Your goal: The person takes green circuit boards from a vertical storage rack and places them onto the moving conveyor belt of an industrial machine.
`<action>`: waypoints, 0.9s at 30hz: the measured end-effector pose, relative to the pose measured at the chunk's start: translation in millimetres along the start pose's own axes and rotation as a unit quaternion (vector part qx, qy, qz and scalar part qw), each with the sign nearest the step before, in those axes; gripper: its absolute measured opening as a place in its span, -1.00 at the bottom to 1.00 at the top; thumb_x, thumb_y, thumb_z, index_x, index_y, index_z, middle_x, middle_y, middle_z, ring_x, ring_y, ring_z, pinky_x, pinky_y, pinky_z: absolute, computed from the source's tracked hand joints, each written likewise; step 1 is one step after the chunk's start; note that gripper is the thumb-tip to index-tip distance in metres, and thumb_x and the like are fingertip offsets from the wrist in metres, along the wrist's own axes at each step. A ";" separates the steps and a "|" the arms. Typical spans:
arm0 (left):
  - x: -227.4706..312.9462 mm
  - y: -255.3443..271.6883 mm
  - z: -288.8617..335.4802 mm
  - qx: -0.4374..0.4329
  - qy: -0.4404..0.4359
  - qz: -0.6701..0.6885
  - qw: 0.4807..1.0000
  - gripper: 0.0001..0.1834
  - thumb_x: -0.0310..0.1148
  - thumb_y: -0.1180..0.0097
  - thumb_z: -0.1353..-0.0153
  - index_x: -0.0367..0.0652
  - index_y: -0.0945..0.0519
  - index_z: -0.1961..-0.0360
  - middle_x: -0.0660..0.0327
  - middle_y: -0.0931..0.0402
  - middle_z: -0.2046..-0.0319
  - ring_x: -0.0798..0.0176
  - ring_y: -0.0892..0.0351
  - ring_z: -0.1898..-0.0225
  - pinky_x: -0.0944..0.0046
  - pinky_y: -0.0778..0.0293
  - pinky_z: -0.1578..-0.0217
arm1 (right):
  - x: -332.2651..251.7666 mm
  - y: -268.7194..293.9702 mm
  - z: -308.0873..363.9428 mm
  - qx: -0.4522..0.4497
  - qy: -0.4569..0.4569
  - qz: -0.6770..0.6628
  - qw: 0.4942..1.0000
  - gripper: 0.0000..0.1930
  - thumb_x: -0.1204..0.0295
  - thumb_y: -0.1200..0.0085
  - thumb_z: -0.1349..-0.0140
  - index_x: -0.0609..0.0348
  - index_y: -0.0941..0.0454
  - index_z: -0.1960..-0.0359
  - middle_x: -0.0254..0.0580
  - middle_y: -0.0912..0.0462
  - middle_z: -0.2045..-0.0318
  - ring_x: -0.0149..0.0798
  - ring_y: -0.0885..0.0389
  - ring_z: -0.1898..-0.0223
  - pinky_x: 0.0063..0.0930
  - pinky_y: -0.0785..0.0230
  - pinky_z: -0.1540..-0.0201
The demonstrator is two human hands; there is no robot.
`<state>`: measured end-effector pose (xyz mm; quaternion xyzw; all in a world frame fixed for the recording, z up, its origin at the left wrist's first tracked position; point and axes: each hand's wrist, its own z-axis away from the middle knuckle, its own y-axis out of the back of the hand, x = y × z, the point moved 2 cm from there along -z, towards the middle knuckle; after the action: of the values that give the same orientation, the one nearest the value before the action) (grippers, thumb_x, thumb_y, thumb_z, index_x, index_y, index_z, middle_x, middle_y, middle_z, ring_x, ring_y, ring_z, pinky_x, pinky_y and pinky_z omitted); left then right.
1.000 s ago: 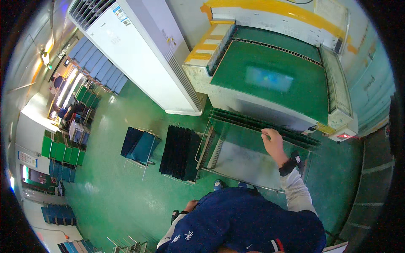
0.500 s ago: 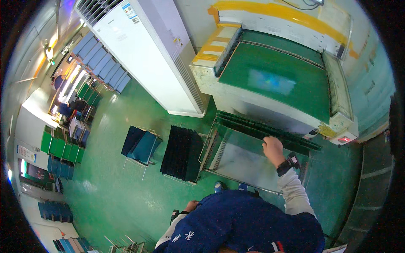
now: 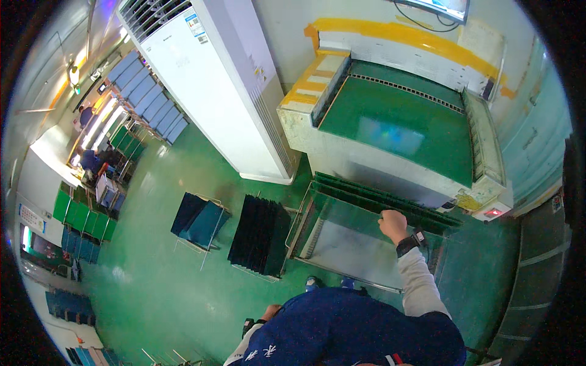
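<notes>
My right hand (image 3: 392,226) is closed above a metal rack (image 3: 351,272) in front of me, its fingers curled down near the rear slots. Whether a panel edge is in the fingers is hidden from this view. Several thin dark green panels (image 3: 390,203) stand on edge along the far side of the rack, just beyond this hand. The rack's near part shows a pale grey base (image 3: 348,244). My left hand (image 3: 271,312) hangs low beside my body, apart from the racks. Its fingers are mostly hidden.
A green-topped machine (image 3: 397,122) stands beyond the rack. Left of it rises a tall white air conditioner (image 3: 210,91). A rack of dark panels (image 3: 259,235) and a smaller blue-panel rack (image 3: 204,222) stand to the left. People (image 3: 91,160) are at a lit bench far left.
The whole view has shifted slightly. My right hand stays closed over the rack with little movement against it. My left hand remains low by my side.
</notes>
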<state>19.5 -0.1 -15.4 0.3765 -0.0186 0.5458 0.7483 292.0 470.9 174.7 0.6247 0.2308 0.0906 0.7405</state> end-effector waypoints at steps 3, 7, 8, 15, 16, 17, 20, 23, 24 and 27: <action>15.6 13.2 13.3 -0.044 -0.061 0.092 0.993 -0.54 -0.16 -0.03 -0.13 -0.30 -0.45 0.06 -0.02 -0.47 0.04 -0.02 -0.37 -0.04 0.14 -0.27 -0.01 | 2.2 -4.6 -2.9 0.005 0.007 0.004 1.000 -0.80 0.29 -0.11 0.03 0.13 -0.57 0.42 -0.05 -0.60 0.44 0.03 -0.57 0.31 -0.11 -0.40 0.26; -40.9 -8.1 -29.7 -0.105 -0.060 0.071 0.990 -0.56 -0.19 -0.05 -0.13 -0.31 -0.45 0.06 -0.02 -0.47 0.04 -0.01 -0.38 -0.04 0.16 -0.28 -0.01 | 2.3 -7.1 -5.7 0.016 0.009 -0.002 1.000 -0.82 0.30 -0.10 0.03 0.12 -0.57 0.44 -0.05 -0.60 0.45 0.03 -0.57 0.31 -0.12 -0.40 0.28; -47.0 -12.2 -35.3 -0.091 -0.054 0.088 0.991 -0.57 -0.18 -0.06 -0.13 -0.30 -0.48 0.09 -0.01 -0.49 0.06 0.01 -0.40 -0.02 0.17 -0.29 0.01 | 2.8 -9.6 -7.1 0.018 0.014 0.004 1.000 -0.82 0.30 -0.10 0.03 0.12 -0.57 0.45 -0.05 -0.60 0.45 0.02 -0.57 0.31 -0.12 -0.41 0.29; -118.6 -56.0 -90.8 0.005 -0.090 0.097 0.991 -0.67 -0.22 -0.05 -0.13 -0.26 -0.57 0.22 0.05 -0.57 0.21 0.03 -0.51 0.13 0.21 -0.36 0.09 | -4.8 0.8 -6.1 -0.024 -0.003 0.015 1.000 -0.81 0.27 -0.12 0.03 0.07 -0.59 0.43 -0.08 -0.60 0.45 0.00 -0.57 0.32 -0.12 -0.40 0.33; -134.1 -66.0 -97.5 0.029 -0.113 0.088 0.989 -0.69 -0.24 -0.04 -0.13 -0.25 -0.58 0.22 0.05 -0.57 0.22 0.03 -0.52 0.15 0.20 -0.37 0.10 | -8.5 -2.3 -7.1 -0.024 0.002 0.014 1.000 -0.81 0.27 -0.12 0.03 0.07 -0.59 0.43 -0.08 -0.60 0.45 0.00 -0.57 0.32 -0.12 -0.40 0.33; -138.9 -68.4 -101.7 0.051 -0.129 0.088 0.986 -0.70 -0.25 -0.03 -0.13 -0.24 -0.58 0.22 0.05 -0.58 0.23 0.02 -0.52 0.16 0.20 -0.38 0.11 | -6.1 -6.2 -6.3 0.006 0.013 -0.001 1.000 -0.81 0.27 -0.12 0.03 0.07 -0.59 0.42 -0.08 -0.60 0.46 0.00 -0.57 0.32 -0.12 -0.39 0.32; -139.5 -63.3 -106.1 0.021 -0.182 -0.003 0.983 -0.71 -0.25 -0.02 -0.12 -0.22 -0.59 0.23 0.06 -0.58 0.24 0.00 -0.53 0.16 0.18 -0.40 0.13 | 0.9 -9.7 -5.4 0.028 0.014 -0.014 0.999 -0.81 0.28 -0.12 0.04 0.08 -0.59 0.42 -0.08 -0.60 0.46 0.00 -0.57 0.30 -0.13 -0.38 0.30; -124.2 -60.4 -94.6 -0.042 -0.193 -0.090 0.976 -0.69 -0.22 -0.02 -0.09 -0.21 -0.59 0.24 0.04 -0.57 0.23 -0.01 -0.53 0.15 0.16 -0.41 0.14 | 7.2 -8.0 -2.6 0.009 -0.003 -0.001 1.000 -0.81 0.28 -0.12 0.03 0.08 -0.59 0.42 -0.08 -0.60 0.46 0.00 -0.56 0.29 -0.13 -0.38 0.29; -114.0 -58.2 -89.5 -0.049 -0.160 -0.064 0.984 -0.68 -0.20 -0.03 -0.08 -0.20 -0.60 0.25 0.02 -0.57 0.23 -0.01 -0.53 0.15 0.15 -0.41 0.14 | 8.3 -6.8 -1.4 0.000 -0.009 0.010 1.000 -0.81 0.29 -0.12 0.03 0.09 -0.59 0.41 -0.08 -0.60 0.46 0.00 -0.56 0.29 -0.13 -0.38 0.28; -115.5 -57.2 -85.6 0.026 -0.139 0.170 0.975 -0.66 -0.16 -0.03 -0.04 -0.19 -0.60 0.28 -0.04 -0.55 0.23 -0.02 -0.53 0.15 0.15 -0.41 0.14 | -0.3 -3.0 -3.1 0.002 -0.005 -0.003 1.000 -0.82 0.29 -0.12 0.02 0.11 -0.58 0.45 -0.07 -0.59 0.48 0.01 -0.57 0.32 -0.12 -0.38 0.31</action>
<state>-12.4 -49.7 -158.4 0.4593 -0.1724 0.6079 0.6243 289.9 472.9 171.5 0.6259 0.2289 0.0844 0.7408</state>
